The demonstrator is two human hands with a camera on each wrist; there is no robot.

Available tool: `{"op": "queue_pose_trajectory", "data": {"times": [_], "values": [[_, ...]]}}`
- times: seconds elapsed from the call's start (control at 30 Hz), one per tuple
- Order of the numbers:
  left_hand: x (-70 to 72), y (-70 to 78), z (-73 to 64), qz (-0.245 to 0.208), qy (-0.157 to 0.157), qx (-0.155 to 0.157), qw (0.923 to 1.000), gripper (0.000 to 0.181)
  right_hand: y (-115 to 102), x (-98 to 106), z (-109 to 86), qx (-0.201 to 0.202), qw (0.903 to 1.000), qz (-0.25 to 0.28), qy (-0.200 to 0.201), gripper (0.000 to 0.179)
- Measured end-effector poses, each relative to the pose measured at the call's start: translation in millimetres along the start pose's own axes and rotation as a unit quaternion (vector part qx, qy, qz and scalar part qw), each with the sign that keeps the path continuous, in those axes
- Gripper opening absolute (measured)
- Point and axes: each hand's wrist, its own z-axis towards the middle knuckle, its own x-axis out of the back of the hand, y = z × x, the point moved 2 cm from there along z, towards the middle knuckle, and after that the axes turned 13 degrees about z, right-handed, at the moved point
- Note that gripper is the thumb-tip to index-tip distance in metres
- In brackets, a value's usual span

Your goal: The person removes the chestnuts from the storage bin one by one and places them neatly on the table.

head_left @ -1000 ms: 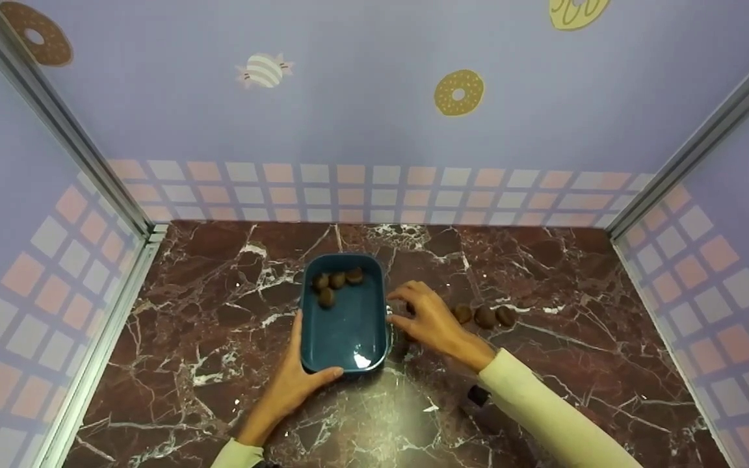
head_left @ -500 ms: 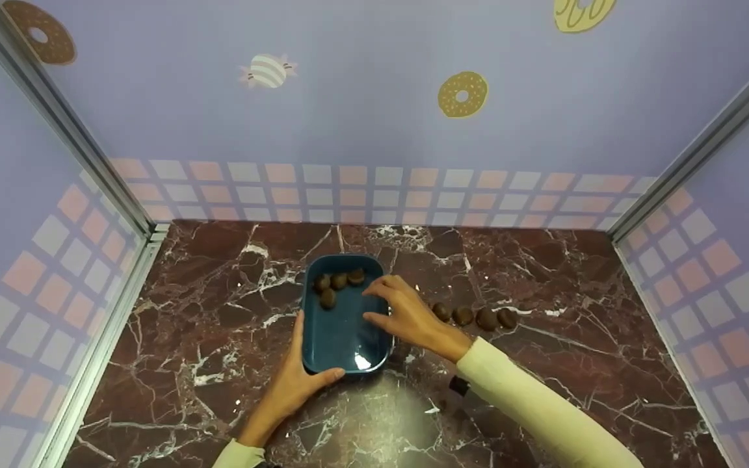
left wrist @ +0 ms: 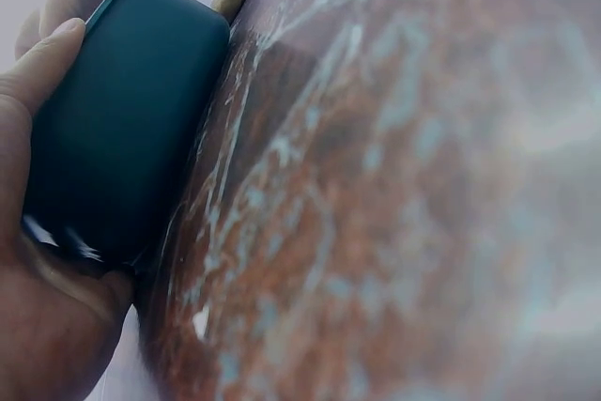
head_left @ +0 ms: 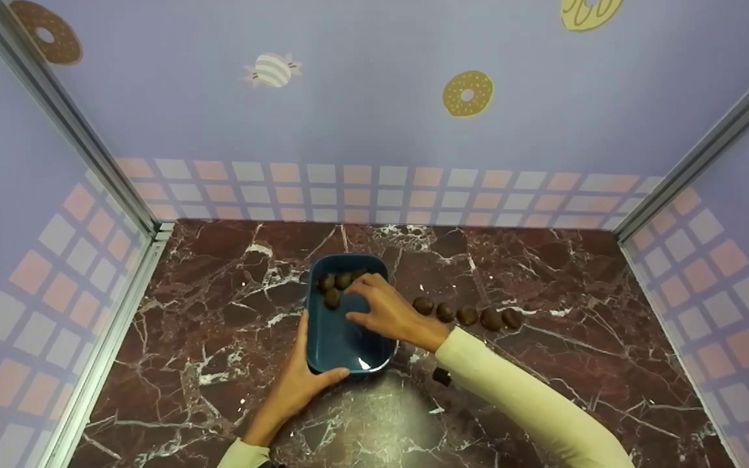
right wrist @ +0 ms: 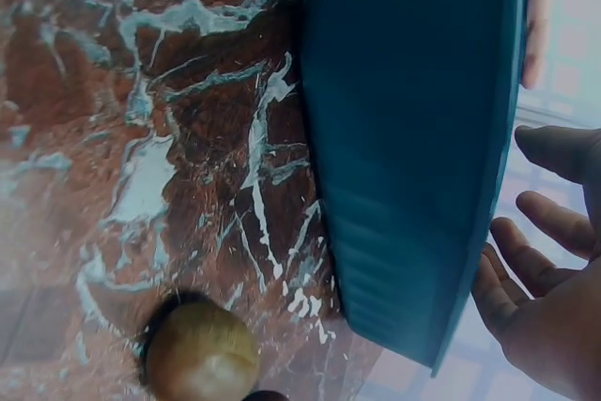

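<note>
Blue-green box: The box [head_left: 329,335] stands on the surface [head_left: 218,344], in front of the person, with its long sides running away from them. A shiny patch of light shows on its floor at the near end.
Round brown things in the box: Four can be seen at the far end, three side by side [head_left: 343,280] and one just nearer [head_left: 332,299]. The right hand hides part of one.
Left hand: It [head_left: 298,377] grips the box at the near left corner, thumb along the near rim and fingers along the left side.
Right hand: It [head_left: 384,309] is over the right side of the box, with bent fingers and the thumb a bit apart from them. Whether it is grasping anything, one cannot tell.
Round brown things outside: Five [head_left: 467,316] lie in a row on the surface, to the right of the box.
Surface: Dark red-brown and shiny, with white lines like cracks.
Sleeves: Both are pale yellow [head_left: 530,403].
Back wall: It [head_left: 361,123] is light purple, with doughnuts [head_left: 467,94], a striped sweet [head_left: 273,70] and pink and white squares [head_left: 356,174].
</note>
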Motion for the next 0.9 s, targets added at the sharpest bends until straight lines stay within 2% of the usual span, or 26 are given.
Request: {"op": "queue_pose_trajectory", "data": {"times": [0.27,0.4,0.6,0.9], "values": [[-6.0,1.4,1.9,0.01,-0.003,-0.009,0.9999,0.137,15,-7,10.6,-0.017,0.9996,0.014,-0.017,0.042],[-6.9,1.4,1.2,0.009,-0.007,0.002,0.9999,0.136,21,-9,17.5,-0.018,0.9993,0.026,-0.019,0.042],[-4.4,-0.1,0.3,0.013,-0.008,0.01,0.9998,0.136,24,-11,28.7,-0.039,0.998,0.045,-0.019,0.044],[1.7,-2.1,-2.4,0.01,0.0,0.003,1.0,0.138,32,-34,45.4,-0.009,0.9983,0.052,-0.025,0.049]]}}
